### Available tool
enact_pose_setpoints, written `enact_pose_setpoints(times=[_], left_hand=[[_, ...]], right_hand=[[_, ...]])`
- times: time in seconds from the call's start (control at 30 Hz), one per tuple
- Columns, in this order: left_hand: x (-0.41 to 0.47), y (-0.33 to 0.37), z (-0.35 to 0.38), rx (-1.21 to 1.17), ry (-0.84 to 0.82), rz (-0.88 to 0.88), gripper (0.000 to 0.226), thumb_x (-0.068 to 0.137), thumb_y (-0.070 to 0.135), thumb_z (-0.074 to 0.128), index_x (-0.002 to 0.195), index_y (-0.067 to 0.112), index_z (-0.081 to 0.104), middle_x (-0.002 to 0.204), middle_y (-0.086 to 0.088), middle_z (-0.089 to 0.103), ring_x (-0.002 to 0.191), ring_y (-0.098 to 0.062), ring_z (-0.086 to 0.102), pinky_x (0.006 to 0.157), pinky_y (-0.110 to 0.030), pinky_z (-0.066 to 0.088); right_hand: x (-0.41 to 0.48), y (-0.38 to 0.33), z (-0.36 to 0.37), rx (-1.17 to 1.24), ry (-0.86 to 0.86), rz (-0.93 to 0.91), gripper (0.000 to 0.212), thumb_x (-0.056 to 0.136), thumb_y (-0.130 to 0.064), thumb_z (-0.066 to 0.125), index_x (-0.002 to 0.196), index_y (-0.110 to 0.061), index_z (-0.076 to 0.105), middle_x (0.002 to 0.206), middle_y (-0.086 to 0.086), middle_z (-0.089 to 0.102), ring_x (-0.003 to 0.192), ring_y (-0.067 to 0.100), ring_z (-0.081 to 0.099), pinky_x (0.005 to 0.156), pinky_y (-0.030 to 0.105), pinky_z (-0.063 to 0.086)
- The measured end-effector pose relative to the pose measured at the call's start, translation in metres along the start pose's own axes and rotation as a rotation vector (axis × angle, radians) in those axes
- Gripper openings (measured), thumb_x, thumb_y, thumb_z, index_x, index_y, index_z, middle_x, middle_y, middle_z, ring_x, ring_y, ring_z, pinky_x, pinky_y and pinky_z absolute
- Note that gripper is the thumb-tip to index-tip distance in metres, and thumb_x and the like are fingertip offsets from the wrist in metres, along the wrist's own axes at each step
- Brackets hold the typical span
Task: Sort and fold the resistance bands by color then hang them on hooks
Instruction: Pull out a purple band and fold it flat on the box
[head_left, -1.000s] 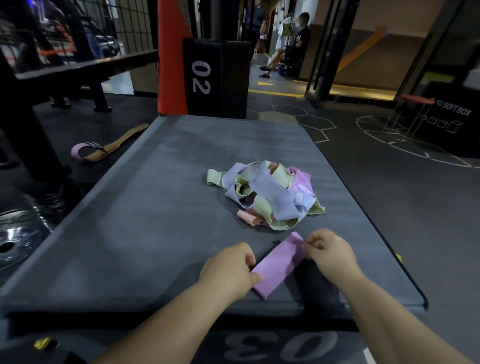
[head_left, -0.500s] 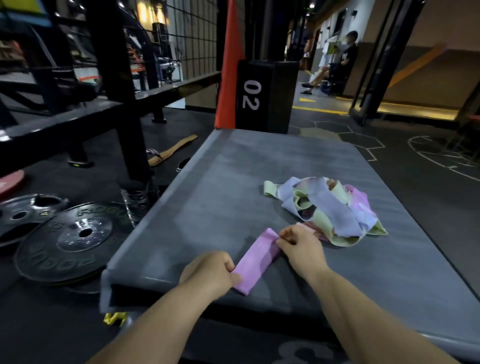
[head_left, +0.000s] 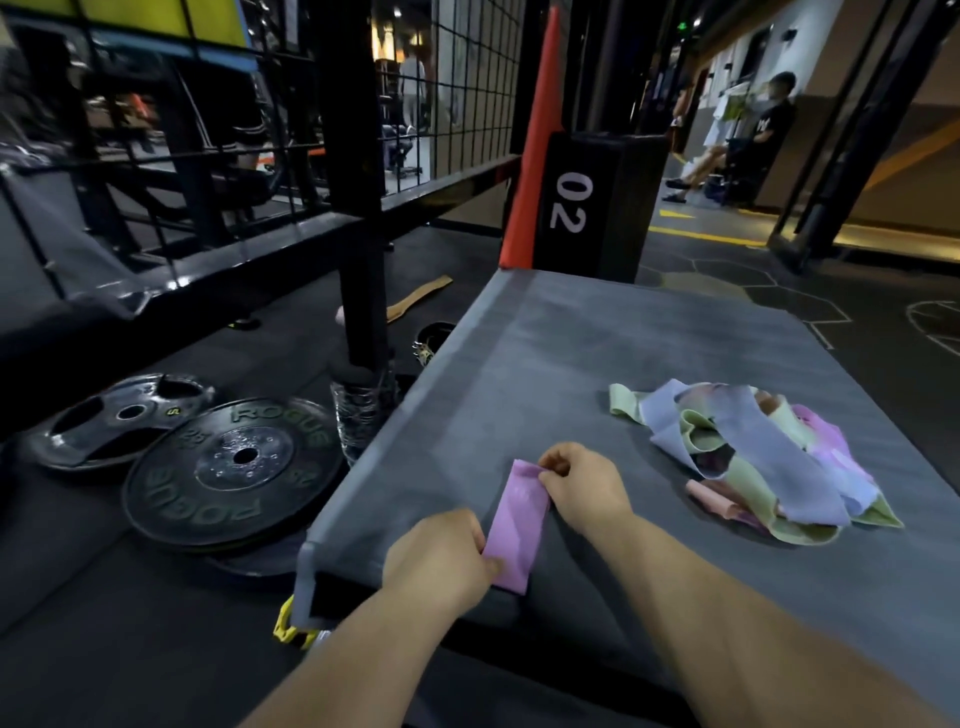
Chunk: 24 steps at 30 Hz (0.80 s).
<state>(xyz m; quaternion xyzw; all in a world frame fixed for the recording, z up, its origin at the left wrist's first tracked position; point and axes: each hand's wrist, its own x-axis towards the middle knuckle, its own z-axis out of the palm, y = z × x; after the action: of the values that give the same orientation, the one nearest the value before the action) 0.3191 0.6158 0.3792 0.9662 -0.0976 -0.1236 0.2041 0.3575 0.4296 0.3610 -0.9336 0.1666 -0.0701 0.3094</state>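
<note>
A person's left hand (head_left: 441, 556) pinched the near end of a pink resistance band (head_left: 517, 530) while the right hand (head_left: 587, 486) pinched its far end. Each grip was closed tight on the fabric, holding the band flat on the grey tabletop (head_left: 571, 353) close to its front left corner. Whether the band was already doubled over could not be made out from this angle.

The nearest risk was the edge. A band laid so close to the corner could have slid off toward the weight plates (head_left: 234, 467) on the floor just beside it. The elastic could also have sprung open once either pinch let go, undoing any fold.

To the right, well apart from the hands, the unsorted pile of bands (head_left: 753, 457) lay knotted together in lilac, pale green, pink and salmon. Pulling one loop from it would likely have dragged others along. In the dim gym light the pink and lilac looked close enough to be mixed up.

Beyond the tabletop stood a black box marked 02 (head_left: 597, 202) and a wire grid (head_left: 457, 93). No hooks could be picked out anywhere, so the hanging spot was unsettled, and carrying loosely folded bands in search of one could have let them unfold. A seated person (head_left: 758, 135) was at the far right.
</note>
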Motion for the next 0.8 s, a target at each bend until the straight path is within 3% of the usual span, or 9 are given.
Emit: enact_pose_setpoints(times=[0.6,0.8], left_hand=[[0.001,-0.002,0.004,0.090,0.087,0.012,0.026,0.084,0.046,0.057,0.099,0.024,0.052,0.103,0.006,0.064,0.102,-0.020,0.057,0.080,-0.032,0.041],[-0.001,0.000,0.006,0.044,0.105,0.031,0.038,0.087,0.046,0.055,0.118,0.026,0.045,0.127,0.005,0.046,0.122,-0.021,0.040,0.094,-0.034,0.035]], right_hand=[[0.002,0.000,0.014,-0.084,0.036,-0.103,0.022,0.087,-0.014,0.056,0.102,-0.020,0.070,0.105,-0.001,0.067,0.100,0.018,0.059,0.084,0.023,0.044],[0.001,0.004,0.015,-0.139,0.034,-0.185,0.034,0.091,-0.019,0.051,0.122,-0.023,0.064,0.119,0.000,0.065,0.113,0.023,0.053,0.098,0.029,0.042]])
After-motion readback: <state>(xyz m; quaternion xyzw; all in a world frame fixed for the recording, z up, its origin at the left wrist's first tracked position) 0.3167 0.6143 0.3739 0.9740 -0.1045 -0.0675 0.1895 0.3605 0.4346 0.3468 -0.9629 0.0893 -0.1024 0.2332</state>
